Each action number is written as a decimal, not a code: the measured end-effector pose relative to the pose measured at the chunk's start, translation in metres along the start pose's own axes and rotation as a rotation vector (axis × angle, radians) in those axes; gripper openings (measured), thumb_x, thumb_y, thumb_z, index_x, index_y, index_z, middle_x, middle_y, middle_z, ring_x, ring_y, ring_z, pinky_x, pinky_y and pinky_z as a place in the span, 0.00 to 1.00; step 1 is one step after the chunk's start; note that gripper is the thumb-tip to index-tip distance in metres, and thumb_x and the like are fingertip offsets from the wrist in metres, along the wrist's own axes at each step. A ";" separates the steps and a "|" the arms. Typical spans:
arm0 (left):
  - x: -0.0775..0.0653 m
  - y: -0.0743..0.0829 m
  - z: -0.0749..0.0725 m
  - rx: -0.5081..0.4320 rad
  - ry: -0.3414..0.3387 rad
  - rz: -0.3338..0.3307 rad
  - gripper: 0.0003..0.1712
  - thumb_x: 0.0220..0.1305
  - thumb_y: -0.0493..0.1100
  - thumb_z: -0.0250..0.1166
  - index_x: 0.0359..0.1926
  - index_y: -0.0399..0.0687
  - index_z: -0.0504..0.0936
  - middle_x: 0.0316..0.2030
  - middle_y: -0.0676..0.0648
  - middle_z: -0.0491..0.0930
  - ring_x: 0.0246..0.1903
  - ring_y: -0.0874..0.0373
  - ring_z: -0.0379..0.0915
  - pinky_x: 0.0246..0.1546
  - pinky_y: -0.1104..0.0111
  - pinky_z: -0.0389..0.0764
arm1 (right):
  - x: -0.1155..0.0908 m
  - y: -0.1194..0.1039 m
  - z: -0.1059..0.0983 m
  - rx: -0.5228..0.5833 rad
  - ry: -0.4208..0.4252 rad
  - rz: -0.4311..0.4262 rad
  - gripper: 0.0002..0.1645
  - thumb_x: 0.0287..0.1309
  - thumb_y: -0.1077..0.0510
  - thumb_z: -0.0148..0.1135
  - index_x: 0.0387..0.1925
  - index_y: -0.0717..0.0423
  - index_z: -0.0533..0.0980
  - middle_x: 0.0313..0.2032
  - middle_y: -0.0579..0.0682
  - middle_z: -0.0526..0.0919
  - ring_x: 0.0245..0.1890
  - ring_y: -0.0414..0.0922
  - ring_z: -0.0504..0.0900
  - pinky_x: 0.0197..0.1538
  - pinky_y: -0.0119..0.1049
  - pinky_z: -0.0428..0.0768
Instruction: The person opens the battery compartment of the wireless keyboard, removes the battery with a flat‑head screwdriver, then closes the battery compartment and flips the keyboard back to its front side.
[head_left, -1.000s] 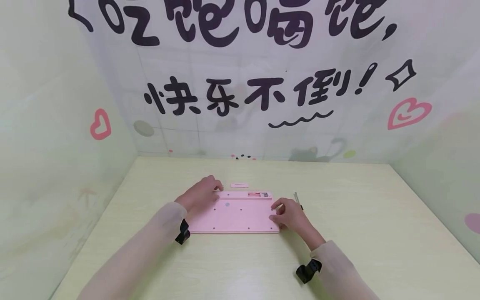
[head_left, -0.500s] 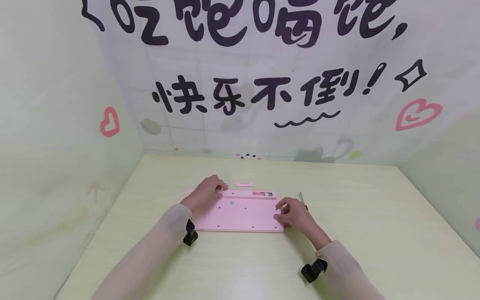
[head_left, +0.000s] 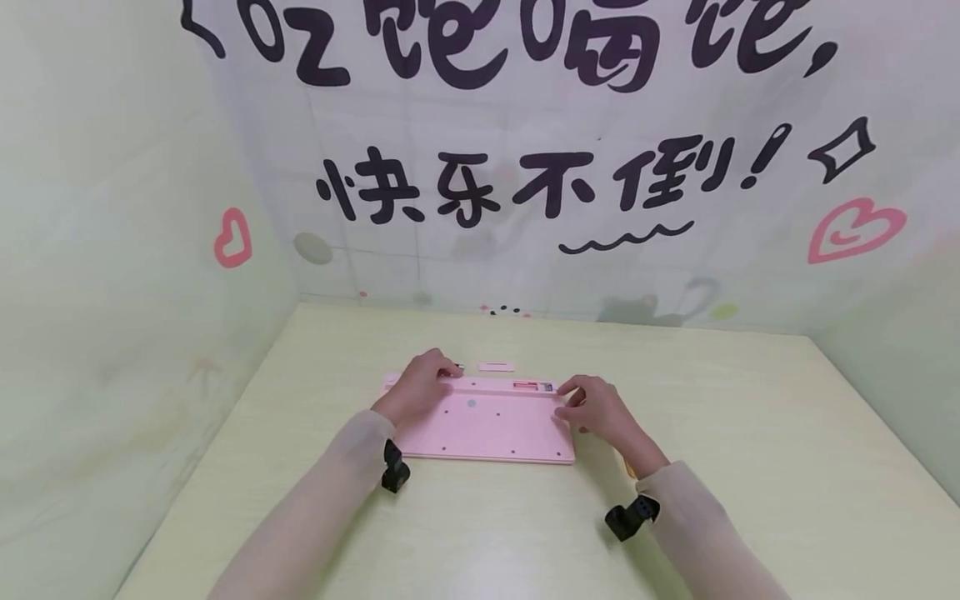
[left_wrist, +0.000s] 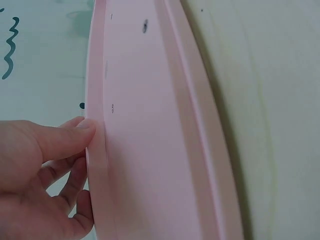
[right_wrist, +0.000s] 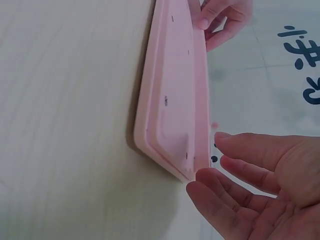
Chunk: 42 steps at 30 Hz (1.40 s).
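Observation:
A pink keyboard (head_left: 487,429) lies face down on the table, its underside dotted with small dark screw spots. The battery slot (head_left: 534,386) near its far right corner is uncovered, with something red inside. My left hand (head_left: 420,387) pinches the far edge at the left; in the left wrist view the thumb (left_wrist: 80,131) is on the raised rim and the fingers curl behind it. My right hand (head_left: 596,408) is at the right end. In the right wrist view its thumb and fingers (right_wrist: 230,197) are spread apart beside the keyboard's corner, with nothing between them.
A small pink cover (head_left: 497,367) lies just beyond the keyboard's far edge. A small dark-and-silver item (head_left: 460,367) shows by my left fingertips. Part of something orange (head_left: 628,469) peeks out beside my right wrist. A printed cloth wall (head_left: 450,267) rises behind the table.
My right hand has moved from the keyboard's right side toward its far right corner. My left hand stays on the far edge. The whole head view has shifted slightly.

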<state>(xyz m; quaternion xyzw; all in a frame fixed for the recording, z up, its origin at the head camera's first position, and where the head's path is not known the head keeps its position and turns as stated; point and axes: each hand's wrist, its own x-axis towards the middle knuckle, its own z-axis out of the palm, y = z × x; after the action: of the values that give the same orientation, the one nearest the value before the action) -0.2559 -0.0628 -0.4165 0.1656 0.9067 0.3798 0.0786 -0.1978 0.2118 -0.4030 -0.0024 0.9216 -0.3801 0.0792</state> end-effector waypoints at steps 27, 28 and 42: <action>0.005 0.001 -0.002 -0.011 -0.011 -0.042 0.14 0.56 0.26 0.59 0.41 0.43 0.82 0.41 0.47 0.73 0.44 0.52 0.69 0.50 0.63 0.69 | 0.074 -0.050 -0.001 -0.061 -0.177 -0.155 0.21 0.51 0.63 0.65 0.48 0.64 0.75 0.27 0.53 0.78 0.26 0.50 0.79 0.30 0.38 0.80; 0.004 0.001 -0.002 -0.013 -0.012 -0.041 0.14 0.56 0.26 0.59 0.41 0.42 0.82 0.41 0.47 0.73 0.44 0.52 0.69 0.50 0.63 0.69 | 0.077 -0.051 0.000 -0.059 -0.190 -0.169 0.21 0.51 0.63 0.65 0.48 0.64 0.75 0.28 0.53 0.78 0.27 0.50 0.79 0.30 0.38 0.80; 0.007 0.000 -0.002 0.010 -0.040 -0.048 0.14 0.56 0.28 0.60 0.43 0.43 0.82 0.38 0.48 0.71 0.40 0.54 0.67 0.48 0.62 0.69 | 0.115 -0.058 0.009 -0.064 -0.356 -0.214 0.18 0.52 0.65 0.64 0.46 0.66 0.76 0.35 0.55 0.82 0.34 0.47 0.81 0.38 0.40 0.79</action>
<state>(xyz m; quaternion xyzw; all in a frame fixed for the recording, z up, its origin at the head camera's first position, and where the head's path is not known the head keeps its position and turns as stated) -0.2632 -0.0619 -0.4150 0.1519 0.9105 0.3699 0.1050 -0.3131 0.1562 -0.3852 -0.1699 0.8991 -0.3505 0.1999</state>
